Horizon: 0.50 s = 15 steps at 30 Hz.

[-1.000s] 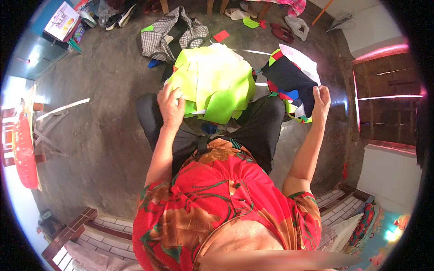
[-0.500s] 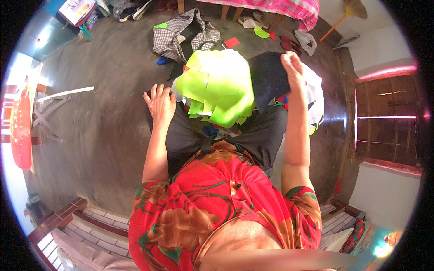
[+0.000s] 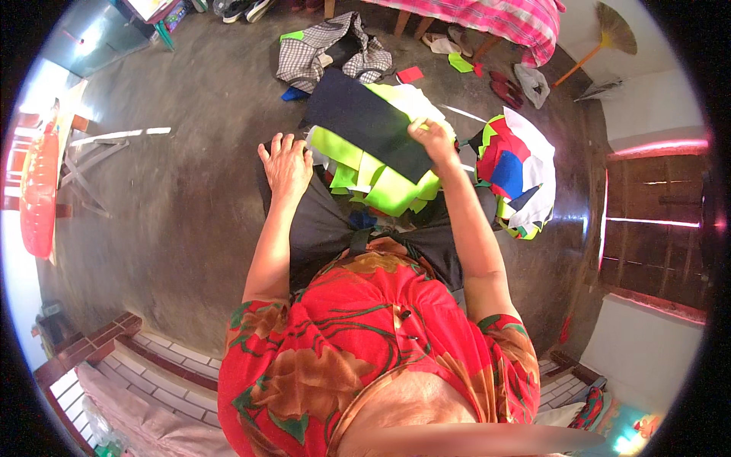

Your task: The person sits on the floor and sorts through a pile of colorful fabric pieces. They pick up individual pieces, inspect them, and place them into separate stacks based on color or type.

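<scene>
A dark navy cloth piece lies slantwise over a heap of neon yellow-green cloth pieces in front of my lap. My right hand pinches its right edge between thumb and fingers. Over my left knee rests my left hand, fingers spread and holding nothing, just left of the heap. To the right of the heap bulges a rounded pile of cloth scraps in white, red, blue, black and neon. What lies beneath the yellow-green pieces is mostly hidden.
Farther ahead on the floor lies a crumpled checkered cloth, near a small red scrap. A table with a pink plaid cover stands at the back, with sandals and a white plastic bag nearby. A broom leans at the back right.
My right hand has swung left with the navy cloth, which now covers part of the yellow-green heap. The multicoloured pile at right is now exposed. The whole view has shifted slightly.
</scene>
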Motion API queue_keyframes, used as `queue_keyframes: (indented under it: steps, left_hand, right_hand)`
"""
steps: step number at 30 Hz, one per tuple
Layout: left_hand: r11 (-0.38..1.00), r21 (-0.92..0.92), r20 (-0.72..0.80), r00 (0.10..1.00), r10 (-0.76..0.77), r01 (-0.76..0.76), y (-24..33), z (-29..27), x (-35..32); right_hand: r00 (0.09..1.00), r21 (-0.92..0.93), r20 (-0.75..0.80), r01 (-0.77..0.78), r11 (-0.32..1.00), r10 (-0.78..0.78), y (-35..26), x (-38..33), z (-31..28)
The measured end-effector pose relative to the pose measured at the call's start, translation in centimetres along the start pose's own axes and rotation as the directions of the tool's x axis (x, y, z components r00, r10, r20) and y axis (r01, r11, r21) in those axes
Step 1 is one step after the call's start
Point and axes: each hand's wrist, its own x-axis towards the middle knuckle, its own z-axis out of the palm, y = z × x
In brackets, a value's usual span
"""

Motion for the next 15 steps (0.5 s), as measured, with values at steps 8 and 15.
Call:
queue_keyframes:
  steps: [8,15]
  left_hand:
    - [1.000,0.004,0.014,1.000,0.006,-0.006,0.1,-0.1,0.3]
    - [1.000,0.022,0.044,0.999,0.004,-0.005,0.1,-0.1,0.2]
  right_hand:
    - [0.980,-0.161,-0.197,-0.029,0.987,-0.004,10.9,1.4,-1.2]
    - [0.976,-0.455,-0.204,-0.022,0.890,-0.080,7.9,-1.2,-2.1]
